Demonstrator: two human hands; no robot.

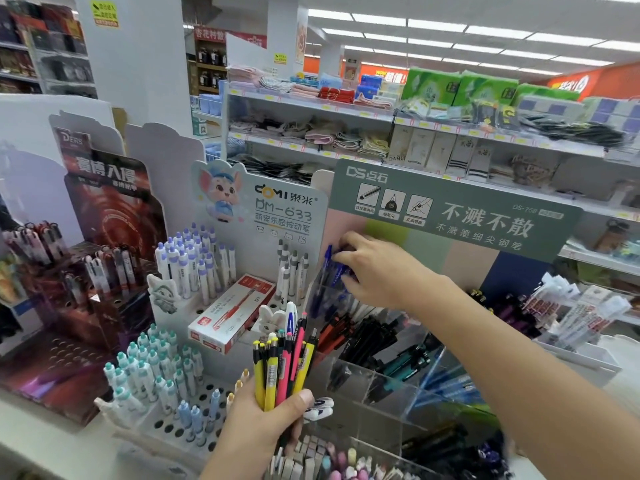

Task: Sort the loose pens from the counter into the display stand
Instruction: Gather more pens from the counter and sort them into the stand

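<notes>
At the back corner of the clear acrylic compartmented display stand [377, 379], the right hand [377, 268] pinches a few slim blue plastic pens [327, 271] by their upper ends, tips pointing down into the rear compartment. The left hand [273, 415] is clenched round a bundle of yellow, pink and black click pens [287, 362], held upright near the stand's front left edge.

Judging from this, the blue pens could catch on the thin compartment wall and skid outside the stand, since smooth hard barrels slide easily on glossy acrylic. The bundle looks loosely fanned at the top; a slackened grip might let a slick pen drop among the white pens with teal caps [152, 368] standing in the perforated rack [166, 424] on the table. The neighbouring compartments hold black and orange pens [363, 334] lying slanted, so a blue pen let go askew might well land among those.
</notes>
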